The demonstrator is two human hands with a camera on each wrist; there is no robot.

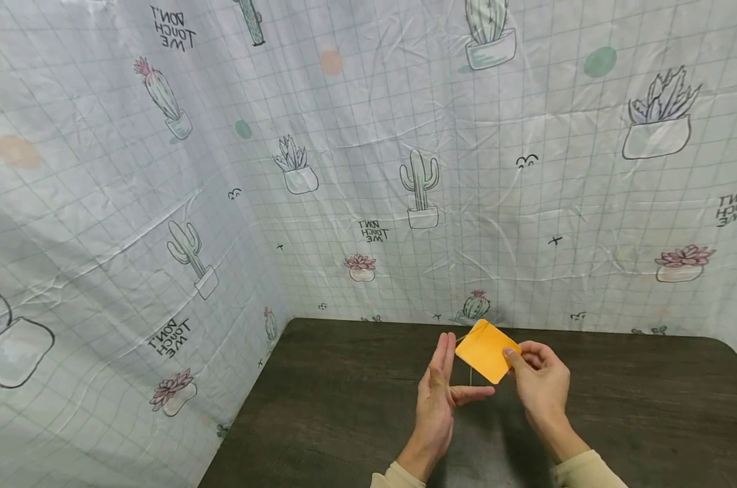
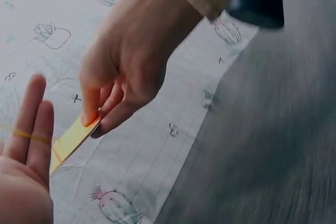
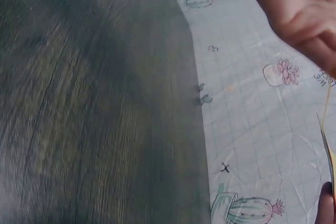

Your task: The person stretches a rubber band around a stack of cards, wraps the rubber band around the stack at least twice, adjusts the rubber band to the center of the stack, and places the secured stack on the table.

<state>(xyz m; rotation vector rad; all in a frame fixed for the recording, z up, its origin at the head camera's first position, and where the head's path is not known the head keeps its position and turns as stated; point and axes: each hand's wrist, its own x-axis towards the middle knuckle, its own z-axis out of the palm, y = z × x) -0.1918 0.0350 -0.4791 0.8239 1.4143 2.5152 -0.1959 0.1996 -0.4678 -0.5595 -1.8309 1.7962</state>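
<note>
Right hand [image 1: 544, 386], grip pinched on one corner of a square orange-yellow card [image 1: 486, 349], left hand [image 1: 435, 403], grip spread wide — fingers straight, thin yellow band [image 2: 21, 134] across two — card between both hands, dark wood-grain counter [image 1: 332, 400] below, cactus-print grid sheet [image 1: 356, 196] behind.
</note>
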